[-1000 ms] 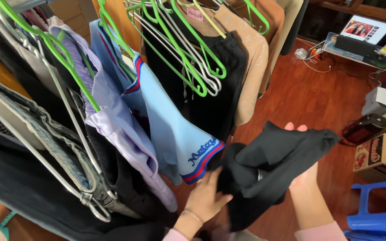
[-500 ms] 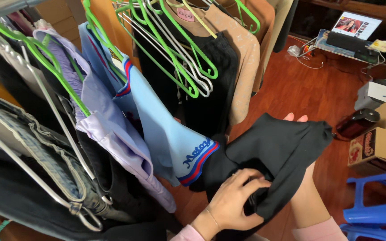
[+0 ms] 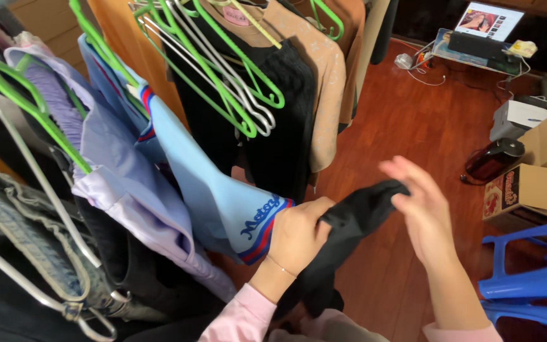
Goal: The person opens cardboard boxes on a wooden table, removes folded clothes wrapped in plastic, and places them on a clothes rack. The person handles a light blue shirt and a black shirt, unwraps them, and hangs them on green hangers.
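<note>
Reddish-brown polished wood floor (image 3: 406, 133). Crowded clothes rack on the left, with green plastic hangers (image 3: 223, 76), white wire hangers (image 3: 220, 85), a light blue jersey (image 3: 210, 190), a lilac shirt (image 3: 128, 183), a black top (image 3: 273, 120), a tan top (image 3: 324, 88) and jeans (image 3: 26, 240). Open laptop (image 3: 485, 28) on a low stand with cables. Cardboard boxes (image 3: 527, 187) right, blue plastic stool (image 3: 533, 278), small dark appliance (image 3: 495, 158). Even indoor light.

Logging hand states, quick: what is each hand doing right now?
Left hand: closed, gripping the black garment.
Right hand: open, fingers spread, touching the garment's upper end.
</note>
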